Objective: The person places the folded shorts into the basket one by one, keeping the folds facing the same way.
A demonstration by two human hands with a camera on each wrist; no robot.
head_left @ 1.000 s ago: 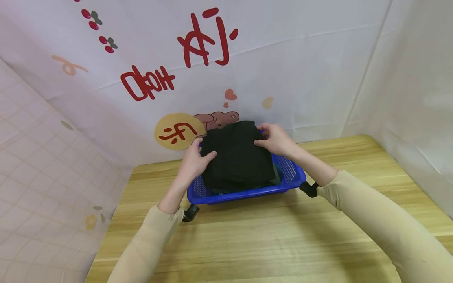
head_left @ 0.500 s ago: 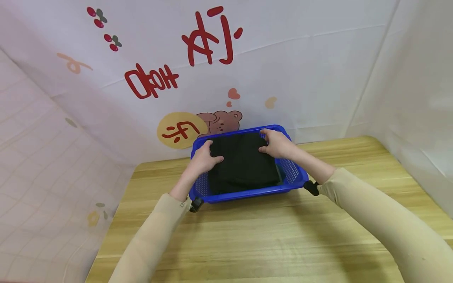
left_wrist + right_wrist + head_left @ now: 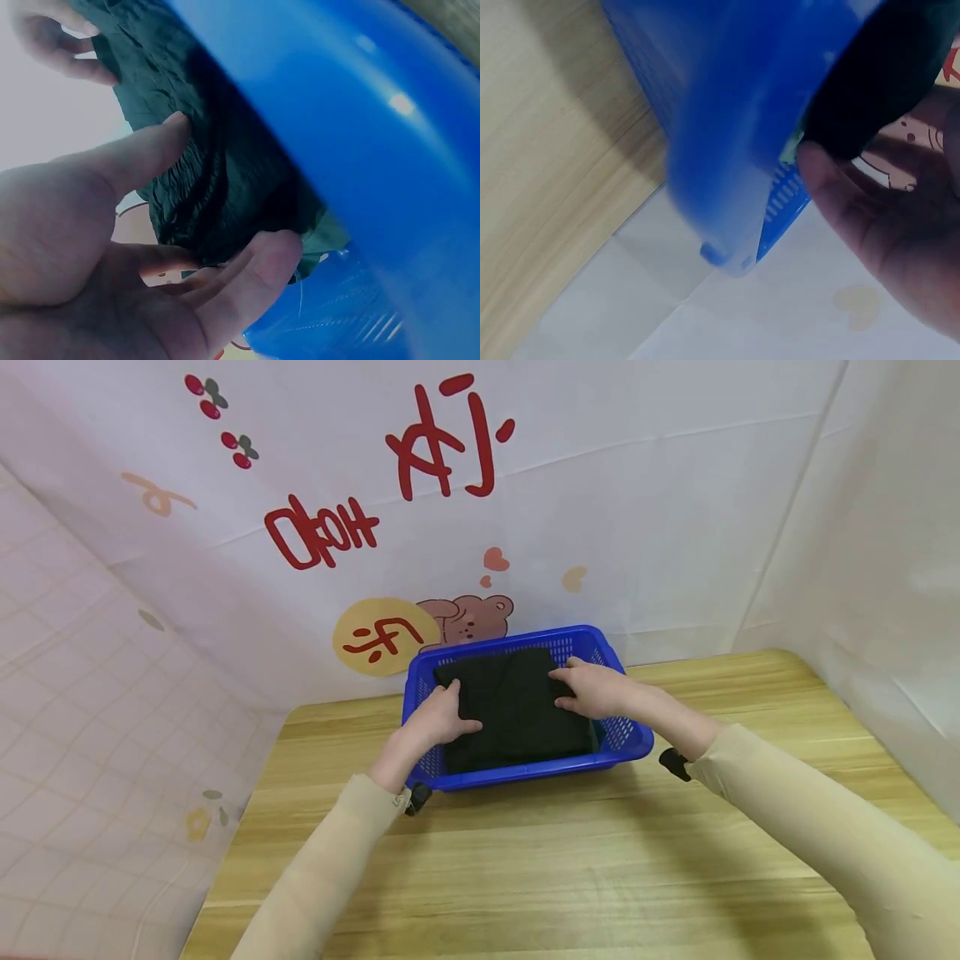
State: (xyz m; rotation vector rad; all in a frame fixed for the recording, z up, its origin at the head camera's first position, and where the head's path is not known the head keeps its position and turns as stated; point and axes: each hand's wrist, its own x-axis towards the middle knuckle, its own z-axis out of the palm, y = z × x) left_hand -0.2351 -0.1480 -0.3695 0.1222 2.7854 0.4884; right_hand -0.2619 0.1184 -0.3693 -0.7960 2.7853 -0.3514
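A folded black cloth lies inside a blue plastic basket; it looks dark green in the left wrist view. My left hand holds its left edge, thumb on top and fingers along the side. At the right edge, my right hand holds the cloth between thumb and fingers. The left wrist view shows the left thumb against the wrinkled cloth. In the right wrist view, cloth sits between the right thumb and fingers. The hands partly hide both side edges.
The basket stands on a wooden table, close to a white printed backdrop. A paler green piece of fabric shows beneath the cloth. Black wrist devices sit near both cuffs.
The cloth has come down from above the back rim to lie lower in the basket. Both hands have moved down and nearer with it, uncovering the bear print and the rear rim.
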